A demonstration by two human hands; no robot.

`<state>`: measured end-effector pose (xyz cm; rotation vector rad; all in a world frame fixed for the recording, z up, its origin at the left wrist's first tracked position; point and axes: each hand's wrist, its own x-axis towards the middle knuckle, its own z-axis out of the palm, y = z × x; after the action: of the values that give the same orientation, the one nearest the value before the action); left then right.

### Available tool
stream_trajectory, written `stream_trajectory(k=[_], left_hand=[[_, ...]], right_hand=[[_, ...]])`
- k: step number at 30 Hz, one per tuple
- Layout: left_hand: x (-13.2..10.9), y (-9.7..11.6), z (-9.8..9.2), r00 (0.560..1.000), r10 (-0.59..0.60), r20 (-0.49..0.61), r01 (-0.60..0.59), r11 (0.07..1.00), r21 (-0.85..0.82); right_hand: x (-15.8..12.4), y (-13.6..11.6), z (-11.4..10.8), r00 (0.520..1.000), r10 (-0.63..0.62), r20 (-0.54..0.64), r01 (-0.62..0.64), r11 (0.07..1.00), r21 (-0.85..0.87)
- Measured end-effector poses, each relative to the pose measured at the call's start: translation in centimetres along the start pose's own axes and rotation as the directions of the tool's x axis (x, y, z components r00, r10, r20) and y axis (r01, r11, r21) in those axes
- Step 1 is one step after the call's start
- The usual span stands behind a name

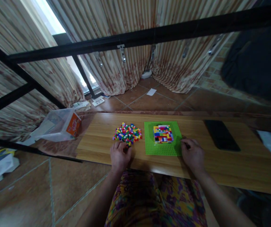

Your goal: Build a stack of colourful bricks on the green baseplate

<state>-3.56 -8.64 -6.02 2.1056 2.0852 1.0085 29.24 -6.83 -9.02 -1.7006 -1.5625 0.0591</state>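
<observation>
A loose pile of small coloured toy bricks [129, 132] lies on the wooden table. My left hand [120, 156] is at its near edge, fingers curled in a pinch; whatever is between the fingertips is too small to make out. To the right is a green studded baseplate [149, 149]. On it stands a multicoloured block of joined bricks [163, 134], several layers high. My right hand [193, 154] is closed at the baseplate's right edge, thumb and forefinger against it.
A black phone-like slab [221, 135] lies on the table [97, 132] at the right. Left of the table sits a clear plastic box [57, 126] with an orange label. Dark metal bars [135, 42] cross in front of striped curtains [130, 19].
</observation>
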Motion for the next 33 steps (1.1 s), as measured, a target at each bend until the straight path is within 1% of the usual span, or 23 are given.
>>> stream_trajectory(k=[3, 9, 20, 25, 30, 33], left_hand=[[0.1, 0.1, 0.3, 1.0, 0.008, 0.016, -0.009, 0.999, 0.036], [0.5, 0.4, 0.7, 0.997, 0.063, 0.052, -0.063, 0.998, 0.011], [0.6, 0.9, 0.2, 0.978, 0.164, 0.127, -0.168, 0.986, 0.019], [0.9, 1.4, 0.3, 0.967, 0.183, 0.18, -0.194, 0.98, 0.05], [1.1, 1.7, 0.2, 0.971, 0.166, 0.174, -0.173, 0.984, 0.03], [1.1, 2.0, 0.0, 0.978, 0.115, 0.172, -0.109, 0.993, -0.048]], right_hand=[[0.0, -0.1, 0.0, 1.0, 0.004, -0.004, -0.004, 1.0, -0.003], [0.0, -0.1, -0.1, 1.0, -0.006, -0.009, 0.006, 1.0, 0.016], [0.1, -0.3, -0.2, 1.0, 0.002, -0.009, -0.001, 1.0, 0.03], [0.1, -0.4, -0.2, 1.0, -0.005, -0.02, 0.006, 1.0, 0.031], [0.1, -0.3, -0.2, 1.0, -0.022, -0.02, 0.023, 0.999, 0.03], [0.1, -0.2, -0.2, 1.0, -0.022, -0.019, 0.023, 0.999, 0.038]])
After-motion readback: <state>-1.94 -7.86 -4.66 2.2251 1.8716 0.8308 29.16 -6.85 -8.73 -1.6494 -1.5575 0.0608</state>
